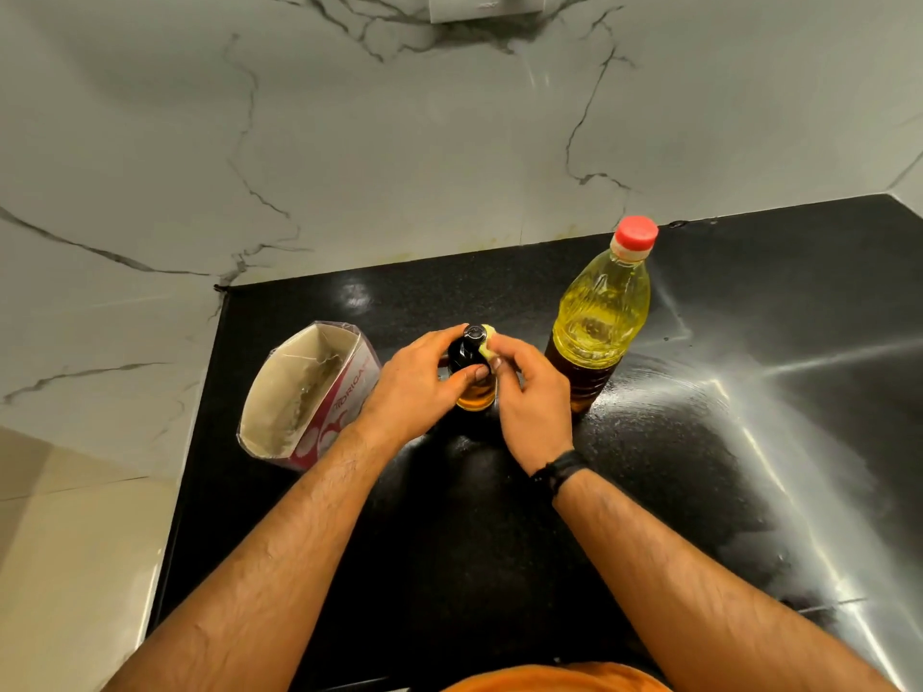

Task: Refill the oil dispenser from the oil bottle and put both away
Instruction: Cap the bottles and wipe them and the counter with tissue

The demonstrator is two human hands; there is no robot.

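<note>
Two hands work the small dark-topped glass oil dispenser (472, 372) on the black bench (699, 442), left hand (417, 379) gripping its body, right hand (529, 399) pinching its yellow spout, while the red-capped clear plastic oil bottle (602, 317) stands capped beside, so pouring seems not yet begun.

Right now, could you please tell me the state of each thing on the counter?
oil dispenser: upright, black top on, amber oil low inside.
oil bottle: upright, red cap on, nearly full.
carton: open-topped, standing tilted.
left hand: grips the dispenser.
right hand: pinches a yellow piece at the dispenser's top.
</note>
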